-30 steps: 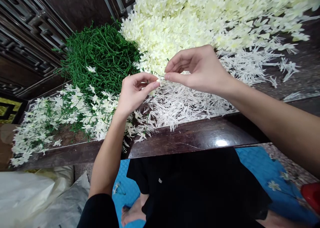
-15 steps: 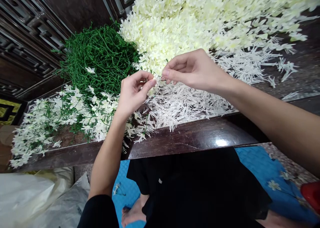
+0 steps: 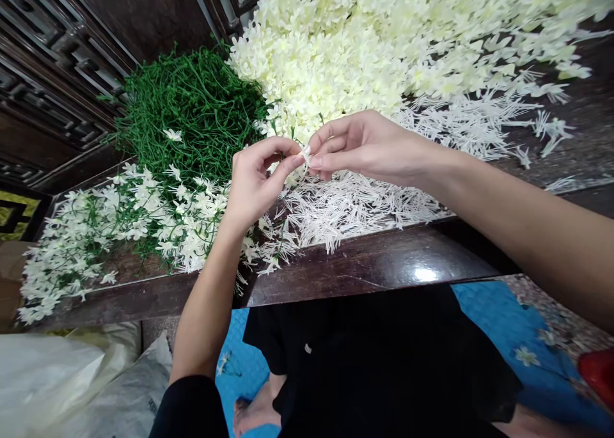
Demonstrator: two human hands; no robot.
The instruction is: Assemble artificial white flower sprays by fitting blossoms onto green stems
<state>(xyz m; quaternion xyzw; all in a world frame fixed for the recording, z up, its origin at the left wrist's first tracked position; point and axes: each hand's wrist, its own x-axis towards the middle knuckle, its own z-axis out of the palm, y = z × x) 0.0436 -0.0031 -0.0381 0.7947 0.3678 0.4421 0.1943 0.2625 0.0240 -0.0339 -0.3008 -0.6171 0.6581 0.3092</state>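
A small white artificial flower [image 3: 306, 155] sits between my fingertips, partly hidden by them. My left hand [image 3: 259, 179] pinches it from the left with thumb and forefinger. From the other side, the thumb and fingertips of my right hand [image 3: 364, 149] close on the same flower. Below the hands lies a heap of thin white stamen pieces [image 3: 355, 201]. Behind them spreads a large pile of pale yellow-white petal blossoms [image 3: 336, 67]. A mound of green plastic stems [image 3: 187, 112] stands behind my left hand.
Assembled white flowers on green stems [image 3: 144, 201] cover the left of the dark wooden table [image 3: 355, 259]. More stamen pieces [image 3: 465, 125] lie at right. A carved wooden panel [image 3: 62, 54] rises at back left. White sacks [image 3: 62, 387] and a blue mat [image 3: 489, 310] are below.
My right hand has moved slightly down and left, so its fingertips now meet my left hand's at the flower. The left hand has barely moved.
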